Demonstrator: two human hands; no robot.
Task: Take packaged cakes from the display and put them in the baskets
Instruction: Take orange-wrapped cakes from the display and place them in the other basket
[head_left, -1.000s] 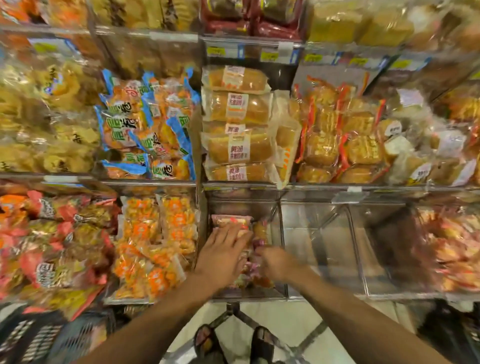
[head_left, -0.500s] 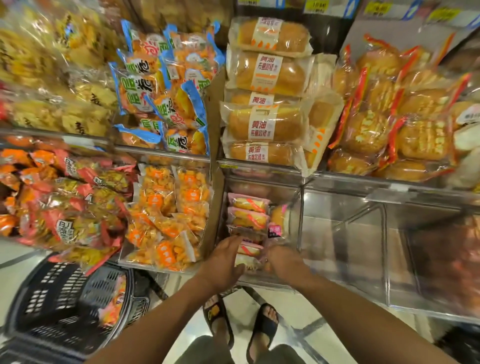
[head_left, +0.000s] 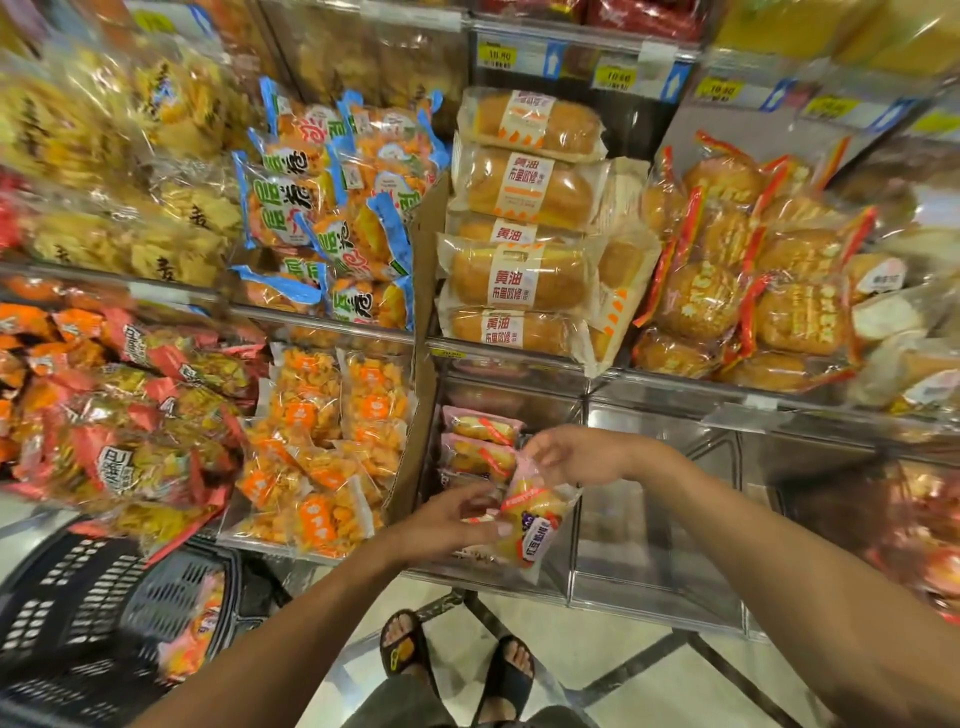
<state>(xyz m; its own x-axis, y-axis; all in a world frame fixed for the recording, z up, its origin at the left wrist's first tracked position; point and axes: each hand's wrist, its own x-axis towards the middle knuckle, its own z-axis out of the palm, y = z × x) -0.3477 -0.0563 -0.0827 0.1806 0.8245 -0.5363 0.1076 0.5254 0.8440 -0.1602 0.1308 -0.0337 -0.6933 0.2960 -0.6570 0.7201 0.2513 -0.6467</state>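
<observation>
While the left hand (head_left: 457, 519) pinches the packaged cake (head_left: 535, 522) (pink-wrapped) below, the right hand (head_left: 579, 457) grips its top.

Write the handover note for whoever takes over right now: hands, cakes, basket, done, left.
Left hand: grips a cake packet just in front of the clear bin.
Right hand: pinches that packet's top edge.
Bin: at least two more packets inside.
Basket: lower left, an orange packet visible inside.
Left to do: carry this packet to the basket, then the rest.
</observation>
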